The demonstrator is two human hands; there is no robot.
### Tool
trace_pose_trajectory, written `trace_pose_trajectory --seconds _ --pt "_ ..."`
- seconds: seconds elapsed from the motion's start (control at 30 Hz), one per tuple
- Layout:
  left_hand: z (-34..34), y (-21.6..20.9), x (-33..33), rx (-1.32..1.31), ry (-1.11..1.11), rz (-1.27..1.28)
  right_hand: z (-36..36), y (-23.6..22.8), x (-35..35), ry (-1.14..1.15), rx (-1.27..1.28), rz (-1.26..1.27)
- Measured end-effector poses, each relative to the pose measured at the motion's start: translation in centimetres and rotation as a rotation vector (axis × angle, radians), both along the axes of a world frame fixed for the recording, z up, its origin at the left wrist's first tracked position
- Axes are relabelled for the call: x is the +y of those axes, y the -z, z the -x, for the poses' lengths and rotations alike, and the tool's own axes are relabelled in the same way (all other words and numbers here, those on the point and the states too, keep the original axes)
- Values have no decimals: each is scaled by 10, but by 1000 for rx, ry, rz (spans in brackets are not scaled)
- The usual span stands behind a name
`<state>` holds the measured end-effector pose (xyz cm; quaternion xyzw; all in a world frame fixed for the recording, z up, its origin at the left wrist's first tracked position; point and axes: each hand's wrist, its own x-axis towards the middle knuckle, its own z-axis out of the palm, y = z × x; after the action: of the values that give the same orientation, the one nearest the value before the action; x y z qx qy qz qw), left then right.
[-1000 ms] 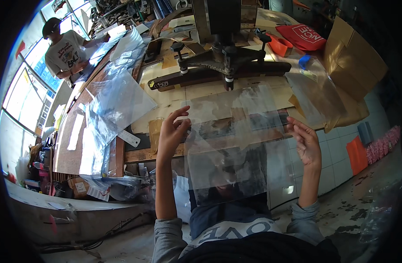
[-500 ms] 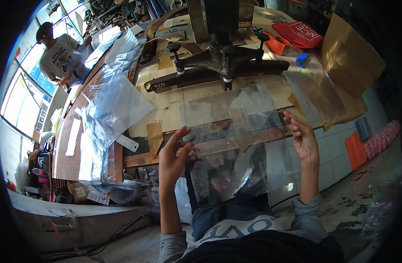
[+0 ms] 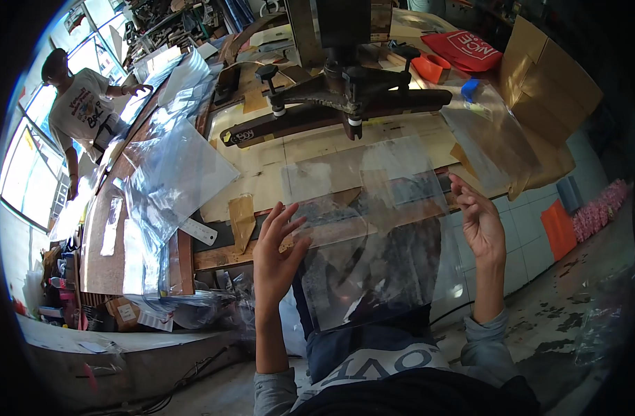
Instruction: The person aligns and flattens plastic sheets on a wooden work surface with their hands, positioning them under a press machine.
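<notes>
A clear plastic sheet [image 3: 362, 277] lies over the front edge of the workbench, its lower part hanging in front of my lap. My left hand [image 3: 277, 251] is beside the sheet's left edge, fingers spread and thumb apart. On the other side, my right hand [image 3: 478, 222] is raised at the right edge with loosely bent, separated fingers. Neither hand visibly grips the sheet; whether the fingertips touch it is hard to tell. Just beyond the sheet stands a dark metal press [image 3: 352, 104] with a long crossbar [image 3: 262, 130] above the pale bench top.
Clear plastic bags [image 3: 172, 173] pile up on the left, near a metal ruler [image 3: 199, 231] and brown tape [image 3: 241, 222]. Another clear sheet [image 3: 491, 139], a red bag [image 3: 463, 50] and a cardboard box [image 3: 550, 76] are at right. A co-worker [image 3: 85, 111] stands far left.
My left hand's fingers have spread a little more, while my right hand has hardly moved. The co-worker has shifted left and reaches an arm out over the bench. The view has moved slightly.
</notes>
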<state>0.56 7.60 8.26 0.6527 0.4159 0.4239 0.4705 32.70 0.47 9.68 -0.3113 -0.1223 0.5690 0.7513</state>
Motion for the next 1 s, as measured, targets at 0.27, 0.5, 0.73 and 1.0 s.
trace_pose_trajectory --seconds 0.27,0.5,0.73,1.0 --pt "1 -7 28 124 -111 -115 -14 6 24 -45 -197 60" --pt "4 -15 26 66 -153 -78 -7 -20 5 1 -372 105" --pt "-4 -14 52 330 -190 -210 -14 -8 35 -55 -468 238" --pt "4 -10 46 339 -244 -205 -9 -11 31 -42 -541 209"
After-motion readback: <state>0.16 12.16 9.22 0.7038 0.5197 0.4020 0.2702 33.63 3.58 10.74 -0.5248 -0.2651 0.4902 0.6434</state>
